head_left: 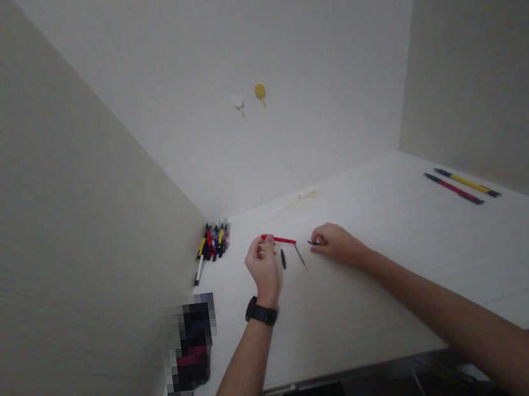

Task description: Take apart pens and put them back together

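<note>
My left hand (263, 265), with a black watch on its wrist, is closed round one end of a red pen barrel (283, 240) held just above the white table (396, 252). My right hand (335, 244) rests on the table to the right, its fingers pinched on a small dark pen part (312, 243). Between the hands lie a short black cap-like piece (283, 258) and a thin dark refill (299, 255).
A pile of several coloured pens (212, 243) lies at the back left corner by the wall. Two assembled pens, one red (453, 188) and one yellow (468, 182), lie at the far right. A dark blurred object (193, 348) sits at the table's front left edge.
</note>
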The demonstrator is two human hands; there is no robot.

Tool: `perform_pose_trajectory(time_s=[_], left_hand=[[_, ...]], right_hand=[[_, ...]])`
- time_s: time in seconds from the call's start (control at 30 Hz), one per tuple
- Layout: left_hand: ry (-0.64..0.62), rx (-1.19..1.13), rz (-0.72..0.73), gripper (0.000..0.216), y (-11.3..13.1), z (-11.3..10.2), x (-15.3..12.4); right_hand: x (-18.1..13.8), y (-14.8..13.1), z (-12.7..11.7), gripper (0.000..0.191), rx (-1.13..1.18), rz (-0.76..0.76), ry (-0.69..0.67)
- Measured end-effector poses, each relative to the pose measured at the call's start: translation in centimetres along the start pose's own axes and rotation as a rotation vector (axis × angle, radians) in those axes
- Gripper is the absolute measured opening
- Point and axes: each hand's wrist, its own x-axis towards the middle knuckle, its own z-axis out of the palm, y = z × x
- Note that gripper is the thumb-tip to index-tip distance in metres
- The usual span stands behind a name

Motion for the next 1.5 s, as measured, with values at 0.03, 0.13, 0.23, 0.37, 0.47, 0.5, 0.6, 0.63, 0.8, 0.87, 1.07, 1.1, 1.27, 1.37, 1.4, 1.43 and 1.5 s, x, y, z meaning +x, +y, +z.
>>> perform_pose_trajectory(time_s=[0.03, 0.13, 0.23, 0.37, 0.47, 0.5, 0.6, 0.63, 0.8, 0.87, 1.07, 1.1, 1.27, 1.37, 1.4, 1.43, 1.5], left_hand=[[-0.004, 0.001, 0.003, 0.035, 0.0, 0.0, 0.0], [-0.013, -0.007, 0.004, 0.034, 0.0, 0.0, 0.0], [-0.03, -0.013, 0.003, 0.033, 0.1, 0.0, -0.1], [-0.054, -0.024, 0.023, 0.032, 0.4, -0.1, -0.1], [-0.102, -0.088, 0.019, 0.031, 0.5, -0.1, -0.1], [-0.126, -0.114, 0.015, 0.03, 0.6, -0.1, -0.2], [-0.206, -0.163, 0.016, 0.028, 0.6, 0.0, -0.3], [-0.238, -0.17, 0.02, 0.028, 0.5, 0.0, -0.3], [-0.431, -0.176, -0.018, 0.027, 0.1, 0.2, -0.6], [-0.503, -0.163, -0.039, 0.027, -0.1, 0.3, -0.7], [-0.558, -0.111, -0.072, 0.031, -0.4, 0.5, -0.6], [-0.558, -0.107, -0.08, 0.031, -0.4, 0.5, -0.5], [-0.567, -0.105, -0.102, 0.03, -0.3, 0.5, -0.5], [-0.559, -0.106, -0.1, 0.027, -0.5, 0.6, -0.5], [-0.554, -0.101, -0.1, 0.026, -0.6, 0.6, -0.5], [-0.55, -0.095, -0.098, 0.026, -0.7, 0.6, -0.5], [-0.544, -0.076, -0.088, 0.026, -0.9, 0.6, -0.5]], right_hand=[[0.0, 0.0, 0.0, 0.014, -0.011, -0.004, -0.006], [0.0, 0.1, -0.2, 0.02, -0.021, -0.016, -0.003], [-0.1, 0.1, -0.4, 0.026, -0.017, -0.019, 0.014], [0.0, -0.2, -0.9, 0.026, 0.088, -0.001, 0.08], [0.2, -0.7, -1.2, 0.029, 0.403, 0.035, 0.102], [0.2, -0.8, -1.2, 0.031, 0.536, 0.042, 0.078], [0.2, -1.5, -1.3, 0.035, 0.863, 0.03, -0.029], [0.1, -1.8, -1.4, 0.037, 0.928, 0.024, -0.048], [-0.2, -2.7, -1.8, 0.037, 1.07, 0.031, -0.035], [-0.2, -2.7, -1.9, 0.031, 1.079, 0.054, 0.006], [0.1, -2.5, -1.8, 0.027, 1.069, 0.113, 0.115], [0.2, -2.5, -1.9, 0.027, 1.063, 0.12, 0.131], [0.1, -2.8, -2.0, 0.027, 1.038, 0.142, 0.174], [0.1, -2.8, -2.1, 0.027, 1.035, 0.139, 0.186], [0.1, -2.8, -2.1, 0.027, 1.035, 0.135, 0.19], [0.1, -2.9, -2.2, 0.027, 1.034, 0.133, 0.194], [0.1, -3.0, -2.3, 0.027, 1.027, 0.135, 0.212]])
